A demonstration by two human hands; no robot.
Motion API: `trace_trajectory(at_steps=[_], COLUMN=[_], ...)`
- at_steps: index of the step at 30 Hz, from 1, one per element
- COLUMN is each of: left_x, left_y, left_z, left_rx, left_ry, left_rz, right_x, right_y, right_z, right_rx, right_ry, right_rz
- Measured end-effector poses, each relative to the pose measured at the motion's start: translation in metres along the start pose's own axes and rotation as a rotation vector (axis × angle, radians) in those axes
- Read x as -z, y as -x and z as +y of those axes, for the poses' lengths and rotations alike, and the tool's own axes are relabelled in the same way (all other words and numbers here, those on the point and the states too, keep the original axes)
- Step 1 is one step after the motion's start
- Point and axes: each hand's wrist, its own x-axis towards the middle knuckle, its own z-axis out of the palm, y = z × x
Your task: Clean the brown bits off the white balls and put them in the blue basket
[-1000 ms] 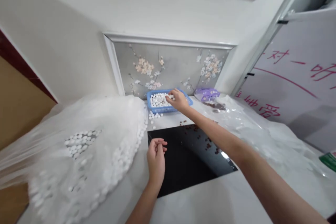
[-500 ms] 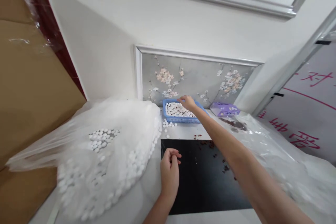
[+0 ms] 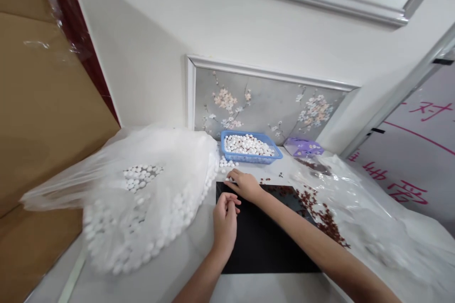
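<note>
My left hand hovers over the left edge of a black mat, its fingers curled together; what they hold, if anything, is too small to make out. Just beyond it my right hand reaches to the mat's far left corner, fingers bent downward beside a white ball. Whether that hand grips anything cannot be seen. Behind the hands, a blue basket is filled with small white balls. Loose white balls lie by its front left corner. Small reddish-brown pieces are scattered along the mat's right side.
A large clear bag of white balls covers the left of the white table. Crumpled clear plastic lies at the right, with a purple packet behind. Cardboard stands at far left, and a framed floral panel is behind the basket.
My right hand has moved from above the blue basket down to the mat's far left corner. The basket's contents and more brown pieces are now uncovered. My left hand stays near the mat's left edge.
</note>
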Motion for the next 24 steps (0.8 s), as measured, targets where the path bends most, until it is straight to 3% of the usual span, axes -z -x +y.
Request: trace_trajectory(at_steps=[4,8,11,17,21,24], left_x=[-0.001,-0.003,-0.004,-0.004,-0.004,-0.004], left_y=[-0.001,-0.001,-0.001,-0.006,-0.006,-0.006], left_z=[-0.002,-0.003,-0.001,0.0,0.001,0.003], left_rx=[-0.017,-0.006,0.045,0.052,0.04,0.048], left_ry=[0.037,0.055,0.056,0.058,-0.024,-0.034], left_rz=[0.019,-0.177,-0.222,-0.171,-0.133,-0.119], right_x=[0.009,0.013,0.014,0.024,0.032,0.031], right_y=[0.037,0.075,0.088,0.085,0.068,0.056], right_z=[-0.012,-0.016,-0.011,0.003,0.034,0.058], right_rx=[-0.08,-0.14,-0.12,-0.022,-0.257,-0.428], right_ry=[-0.407,-0.608,-0.566,-0.419,-0.183,-0.024], right_rz=[0.208,0.279,0.27,0.184,0.281,0.254])
